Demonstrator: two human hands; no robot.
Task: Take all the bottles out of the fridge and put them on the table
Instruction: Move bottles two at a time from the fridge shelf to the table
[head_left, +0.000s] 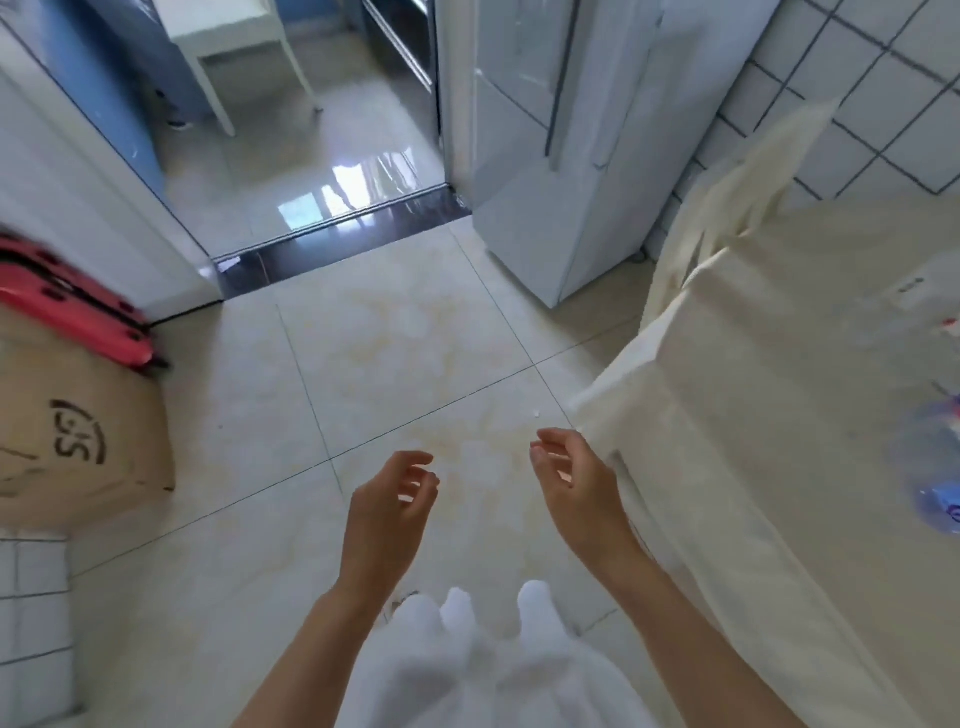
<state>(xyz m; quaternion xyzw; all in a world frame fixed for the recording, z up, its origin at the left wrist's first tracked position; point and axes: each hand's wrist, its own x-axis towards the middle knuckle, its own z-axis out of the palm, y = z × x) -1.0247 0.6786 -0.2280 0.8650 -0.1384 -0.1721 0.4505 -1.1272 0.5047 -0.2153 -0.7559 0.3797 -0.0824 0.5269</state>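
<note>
The pale grey fridge (550, 156) stands ahead at the upper right with its doors shut. On my right is the table (769, 395) under a cream cloth. Clear plastic bottles (935, 467) with blue labels lie blurred at its far right edge. My left hand (387, 512) and my right hand (569, 480) hang over the floor tiles in front of me, both empty with fingers loosely curled and apart. The right hand is close to the table's near corner.
A cardboard box (78, 431) and a red suitcase (72, 306) stand at the left wall. A doorway with a dark threshold (332, 234) leads to another room with a white stool (234, 47). Tiled wall (857, 93) lies behind the table.
</note>
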